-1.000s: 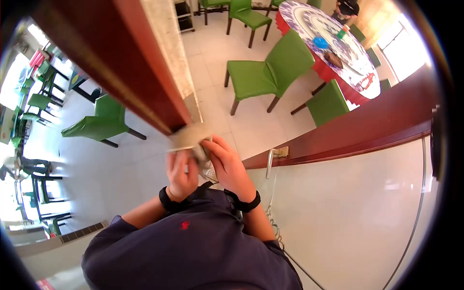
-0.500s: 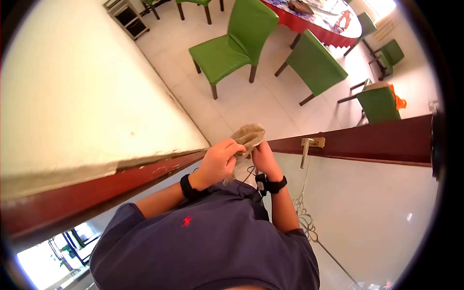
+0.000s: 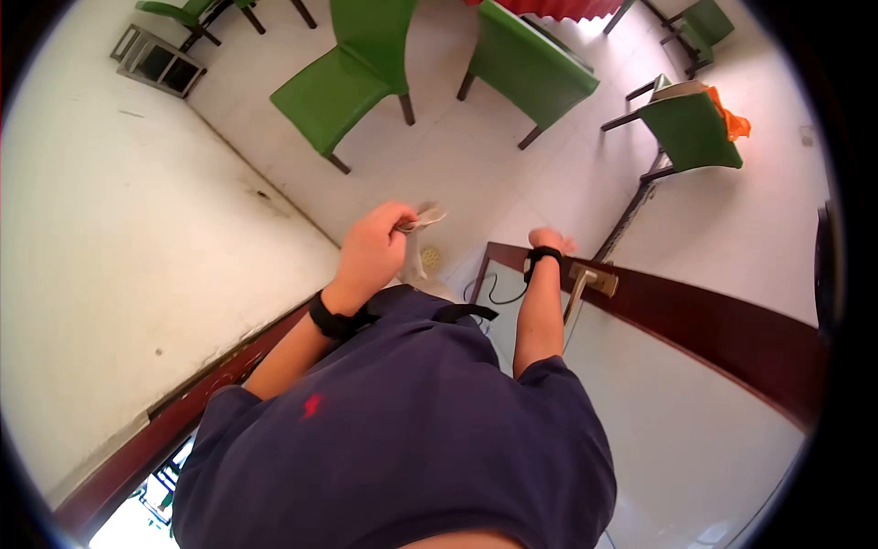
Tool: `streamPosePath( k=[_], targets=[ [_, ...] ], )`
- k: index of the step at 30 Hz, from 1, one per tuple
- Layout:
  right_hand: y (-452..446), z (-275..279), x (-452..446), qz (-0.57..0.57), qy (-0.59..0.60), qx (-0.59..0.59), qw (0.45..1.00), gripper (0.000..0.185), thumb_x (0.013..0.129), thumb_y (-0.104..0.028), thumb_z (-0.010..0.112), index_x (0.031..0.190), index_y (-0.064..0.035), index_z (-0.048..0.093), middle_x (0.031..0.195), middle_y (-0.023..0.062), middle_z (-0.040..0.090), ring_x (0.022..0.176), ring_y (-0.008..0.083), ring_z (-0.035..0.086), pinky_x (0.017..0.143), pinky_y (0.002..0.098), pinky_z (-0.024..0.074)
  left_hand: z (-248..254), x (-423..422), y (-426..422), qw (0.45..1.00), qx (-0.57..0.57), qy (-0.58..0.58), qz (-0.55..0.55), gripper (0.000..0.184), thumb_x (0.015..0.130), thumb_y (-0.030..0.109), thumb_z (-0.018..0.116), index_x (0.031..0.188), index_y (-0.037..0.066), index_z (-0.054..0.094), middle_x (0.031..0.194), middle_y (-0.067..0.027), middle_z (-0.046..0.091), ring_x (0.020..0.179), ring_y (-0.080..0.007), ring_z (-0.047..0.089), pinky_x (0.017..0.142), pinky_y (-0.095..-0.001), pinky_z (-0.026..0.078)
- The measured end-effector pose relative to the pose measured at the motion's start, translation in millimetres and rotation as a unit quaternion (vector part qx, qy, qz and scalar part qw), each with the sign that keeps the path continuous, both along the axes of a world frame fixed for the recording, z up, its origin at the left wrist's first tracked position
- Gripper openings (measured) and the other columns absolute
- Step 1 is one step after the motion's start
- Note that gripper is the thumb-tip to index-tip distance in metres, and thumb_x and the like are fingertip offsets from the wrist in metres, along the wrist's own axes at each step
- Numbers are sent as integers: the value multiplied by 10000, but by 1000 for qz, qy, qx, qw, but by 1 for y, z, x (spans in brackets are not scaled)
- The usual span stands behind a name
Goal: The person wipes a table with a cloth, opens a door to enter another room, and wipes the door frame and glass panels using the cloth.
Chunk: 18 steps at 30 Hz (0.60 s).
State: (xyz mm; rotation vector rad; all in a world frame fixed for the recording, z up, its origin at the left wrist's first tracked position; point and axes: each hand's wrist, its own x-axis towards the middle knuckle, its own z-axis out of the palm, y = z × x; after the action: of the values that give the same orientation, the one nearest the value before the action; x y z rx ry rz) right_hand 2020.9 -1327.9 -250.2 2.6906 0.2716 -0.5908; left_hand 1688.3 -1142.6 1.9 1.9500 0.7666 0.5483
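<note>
My left hand [image 3: 373, 240] is closed around a bunched beige cloth [image 3: 414, 256], which hangs down below the fingers in front of my body. Apart from it, on the right, my right hand [image 3: 549, 240] is at the dark red edge of the door [image 3: 681, 306], close to the metal door handle [image 3: 585, 284]. Its fingers look stretched out and partly blurred, with nothing seen in them. Whether that hand touches the door, I cannot tell. A black band is on each wrist.
Green chairs [image 3: 343, 87] stand on the pale tiled floor [image 3: 384, 169] ahead, near a table with a red cloth [image 3: 558, 7]. One chair on the right has an orange item [image 3: 729, 117] on it. A cream wall [image 3: 119, 247] runs along the left. A small rack [image 3: 157, 62] stands far left.
My right hand has come off the cloth and moved right to the door's edge. My left hand keeps the cloth and has shifted left. The view has moved forward into the room.
</note>
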Motion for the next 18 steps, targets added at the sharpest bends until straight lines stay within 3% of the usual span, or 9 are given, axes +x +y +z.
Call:
streamPosePath(
  k=[2, 3, 6, 8, 12, 14, 18],
  targets=[
    [-7, 24, 17, -19, 119, -129, 984, 477, 961, -343, 475, 1378, -155, 610, 1499, 81, 510, 1403, 367, 439, 1131, 656, 220, -22, 4, 20, 1000, -13, -9, 5, 241, 830, -43, 495, 1007, 25, 645, 971, -175, 674, 876, -353, 671, 777, -375, 530],
    [-11, 29, 23, -78, 162, -121, 976, 492, 998, -377, 441, 1395, -129, 595, 1525, 136, 466, 1422, 379, 403, 1123, 643, 258, -28, 5, 33, 1000, 5, 19, -3, 243, 828, -44, 491, 1006, 23, 644, 967, -176, 673, 875, -351, 669, 776, -375, 529],
    [-42, -10, 42, -78, 146, -136, 977, 477, 1018, -357, 417, 1378, -108, 605, 1513, 131, 480, 1392, 375, 446, 1102, 642, 301, -44, 12, 84, 999, 6, 40, -18, 244, 823, -46, 484, 1004, 5, 638, 954, -181, 669, 870, -345, 659, 771, -378, 522],
    [-62, -26, 58, -123, 208, -159, 957, 485, 1013, -371, 414, 1359, -101, 621, 1480, 122, 522, 1372, 348, 480, 1109, 629, 298, -58, 19, 116, 1000, 8, 6, -14, 231, 821, -40, 485, 995, -9, 635, 940, -187, 665, 871, -340, 654, 766, -382, 516],
    [-71, -18, 43, -148, 119, -143, 971, 482, 963, -355, 466, 1334, -103, 643, 1443, 134, 559, 1332, 333, 529, 1093, 597, 327, -94, 58, 184, 999, 3, 31, -36, 228, 800, -47, 483, 965, -10, 636, 922, -191, 667, 861, -352, 655, 760, -386, 517],
    [-79, -25, 41, -184, 102, -149, 966, 423, 946, -329, 486, 1232, -112, 709, 1338, 118, 646, 1248, 305, 602, 1002, 555, 405, -109, 95, 213, 997, 17, 31, -66, 226, 795, -46, 484, 960, -9, 634, 917, -193, 666, 850, -359, 649, 757, -392, 517],
    [-57, -11, 31, -202, 124, -170, 957, 396, 969, -294, 464, 1254, -157, 702, 1337, 84, 652, 1257, 257, 606, 982, 498, 449, -80, 190, 265, 983, 62, 17, -170, 215, 794, -36, 485, 943, 4, 634, 895, -190, 661, 830, -384, 632, 736, -420, 511]
  ],
)
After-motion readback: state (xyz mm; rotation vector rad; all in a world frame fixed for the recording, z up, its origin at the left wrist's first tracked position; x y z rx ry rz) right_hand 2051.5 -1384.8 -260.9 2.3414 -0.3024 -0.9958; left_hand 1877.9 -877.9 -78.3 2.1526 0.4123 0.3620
